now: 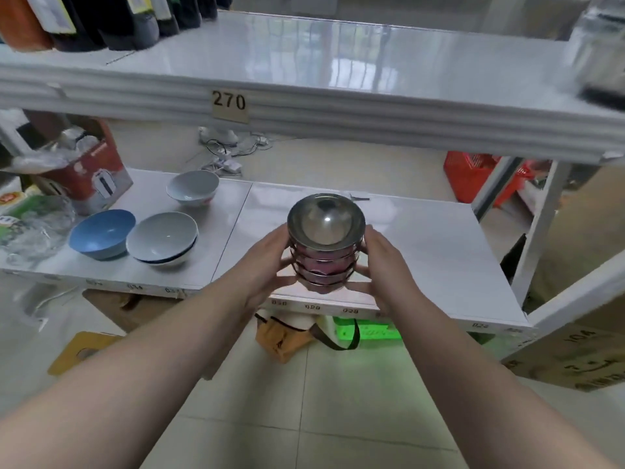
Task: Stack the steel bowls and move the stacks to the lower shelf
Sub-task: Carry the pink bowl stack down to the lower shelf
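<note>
A stack of several nested steel bowls (325,242) sits between my two hands, over the front part of the white lower shelf (422,252). My left hand (270,262) presses the stack's left side and my right hand (382,262) presses its right side. The top bowl faces up and shines. I cannot tell whether the stack's base touches the shelf or hangs just above it. The upper shelf (304,62) above is bare in the middle.
On the lower shelf to the left stand a blue bowl (101,237), a grey bowl stack (162,242) and another grey bowl (193,187). A red box (84,170) and glassware stand farther left. Dark bottles (111,18) line the upper shelf's left end. A red basket (480,177) sits behind right.
</note>
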